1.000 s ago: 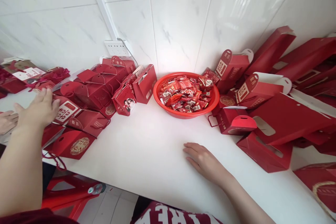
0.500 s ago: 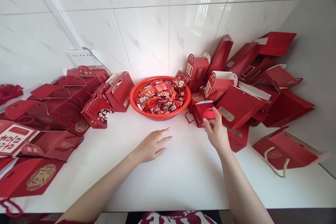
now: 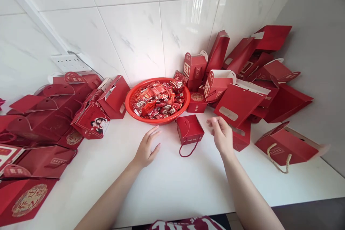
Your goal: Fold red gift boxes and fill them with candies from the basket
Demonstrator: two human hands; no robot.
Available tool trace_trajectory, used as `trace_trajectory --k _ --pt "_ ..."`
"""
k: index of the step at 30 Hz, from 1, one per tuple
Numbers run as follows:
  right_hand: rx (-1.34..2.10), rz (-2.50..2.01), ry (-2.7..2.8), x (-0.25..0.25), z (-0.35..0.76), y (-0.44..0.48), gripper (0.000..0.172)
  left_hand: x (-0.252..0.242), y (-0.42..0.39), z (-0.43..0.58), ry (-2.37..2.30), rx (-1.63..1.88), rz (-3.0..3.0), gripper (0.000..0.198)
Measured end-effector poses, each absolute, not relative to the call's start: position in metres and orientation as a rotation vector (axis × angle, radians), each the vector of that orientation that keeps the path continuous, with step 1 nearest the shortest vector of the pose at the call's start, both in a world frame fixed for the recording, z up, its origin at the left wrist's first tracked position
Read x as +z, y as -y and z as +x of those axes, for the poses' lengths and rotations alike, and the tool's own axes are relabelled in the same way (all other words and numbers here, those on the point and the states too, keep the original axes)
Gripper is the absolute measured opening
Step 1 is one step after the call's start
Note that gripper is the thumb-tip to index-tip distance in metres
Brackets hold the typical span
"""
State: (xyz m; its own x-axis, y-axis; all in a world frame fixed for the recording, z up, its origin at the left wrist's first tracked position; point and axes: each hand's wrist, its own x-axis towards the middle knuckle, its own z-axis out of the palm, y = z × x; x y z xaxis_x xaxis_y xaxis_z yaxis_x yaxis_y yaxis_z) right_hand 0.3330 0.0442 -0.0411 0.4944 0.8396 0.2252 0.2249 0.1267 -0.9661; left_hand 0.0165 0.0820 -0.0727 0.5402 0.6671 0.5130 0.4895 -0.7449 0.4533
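Observation:
A small red gift box (image 3: 189, 131) with a cord handle stands on the white table (image 3: 172, 183), just in front of a red basket (image 3: 132, 106) heaped with red wrapped candies (image 3: 159, 102). My left hand (image 3: 147, 147) hovers left of the box, fingers spread and empty. To the right of the box is my right hand (image 3: 221, 134), fingers loosely apart, holding nothing. Neither hand touches the box.
Piles of red paper gift boxes and bags lie on both sides: a heap at the left (image 3: 48, 115) and another at the right against the tiled wall (image 3: 250, 75). A red bag with a rope handle (image 3: 285, 145) lies at the right. A wall socket (image 3: 68, 63) is at the back left.
My right hand drew the small red box out of the right pile to the middle of the table and let go. My left hand came over from the left pile. The view swung right.

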Motion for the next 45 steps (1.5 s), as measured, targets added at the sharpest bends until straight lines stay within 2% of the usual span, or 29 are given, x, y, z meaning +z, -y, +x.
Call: trace_trajectory --k 1,4,5,8,12,17,22,26,28,31,33,37,41,45 --pt "0.582 -1.406 1.069 -0.043 0.327 -0.044 0.041 -0.071 -0.083 0.017 -0.974 1.034 2.501 0.053" --pt "0.775 -1.35 1.228 -0.05 0.31 -0.042 0.065 -0.066 -0.083 0.018 -0.963 1.086 2.434 0.051" --pt "0.858 -1.322 1.242 -0.051 0.305 -0.04 0.068 -0.063 -0.082 0.019 -0.95 1.109 2.401 0.051" --pt "0.922 -1.241 1.299 -0.053 0.288 -0.031 0.062 -0.056 -0.077 0.019 -0.83 1.172 2.305 0.057" --pt "0.677 -1.114 1.652 -0.049 0.27 -0.019 0.059 -0.049 -0.07 0.022 -0.725 1.15 2.28 0.081" --pt "0.238 -0.912 2.157 -0.044 0.256 -0.012 0.049 -0.044 -0.064 0.025 -0.834 0.989 2.359 0.076" --pt "0.089 -0.961 2.121 -0.046 0.261 -0.014 0.037 -0.041 -0.064 0.018 -0.799 0.971 2.361 0.074" --pt "0.15 -0.89 1.987 -0.046 0.271 -0.018 0.015 -0.042 -0.066 0.014 -0.771 1.022 2.266 0.059" --pt "0.233 -0.885 1.96 -0.045 0.274 -0.019 0.01 -0.043 -0.066 0.014 -0.802 1.114 2.135 0.047" --pt "0.341 -0.92 1.996 -0.042 0.276 -0.02 0.016 -0.046 -0.068 0.014 -0.942 1.263 1.879 0.027" --pt "0.396 -0.922 2.038 -0.041 0.276 -0.021 0.025 -0.049 -0.072 0.012 -1.05 1.26 1.77 0.021" --pt "0.539 -0.926 2.089 -0.042 0.278 -0.024 0.035 -0.053 -0.08 0.005 -1.13 1.08 1.851 0.027" --pt "0.684 -0.909 2.059 -0.044 0.279 -0.026 0.03 -0.051 -0.082 0.003 -1.096 0.859 2.053 0.043" --pt "0.582 -0.85 2.042 -0.047 0.275 -0.029 0.023 -0.04 -0.072 0.006 -1.015 0.616 2.103 0.051"
